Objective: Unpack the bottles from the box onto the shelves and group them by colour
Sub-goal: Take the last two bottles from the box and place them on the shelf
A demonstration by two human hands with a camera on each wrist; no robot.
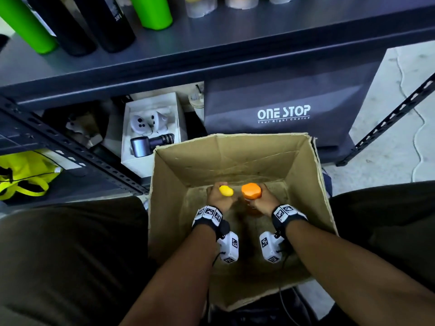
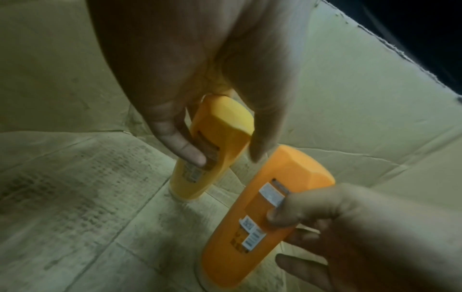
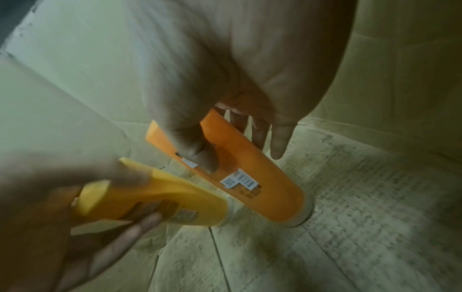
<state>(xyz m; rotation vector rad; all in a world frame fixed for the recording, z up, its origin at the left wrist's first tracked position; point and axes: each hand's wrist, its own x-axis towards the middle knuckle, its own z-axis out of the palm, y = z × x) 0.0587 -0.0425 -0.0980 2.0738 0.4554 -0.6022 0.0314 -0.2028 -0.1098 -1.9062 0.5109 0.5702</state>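
Both hands reach down into an open cardboard box [image 1: 303,175]. My left hand [image 1: 220,198] grips a yellow bottle [image 1: 226,191] near its cap; the left wrist view shows thumb and fingers curled round the yellow bottle [image 2: 212,146], which stands on the box floor. My right hand [image 1: 262,201] grips an orange bottle [image 1: 251,190] beside it, thumb pressed on the labelled side of the orange bottle [image 3: 240,170]. Both bottles stand close together, slightly tilted. On the shelf [image 1: 235,41] above stand green bottles [image 1: 153,10] and black bottles [image 1: 110,22].
Newspaper lines the box floor [image 2: 75,187]. Pale translucent containers [image 1: 200,5] stand at the shelf's back. Under the shelf sit a white tray of gadgets [image 1: 150,128] and a dark "ONE STOP" bag [image 1: 282,107]. A yellow bag [image 1: 21,175] lies left. My knees flank the box.
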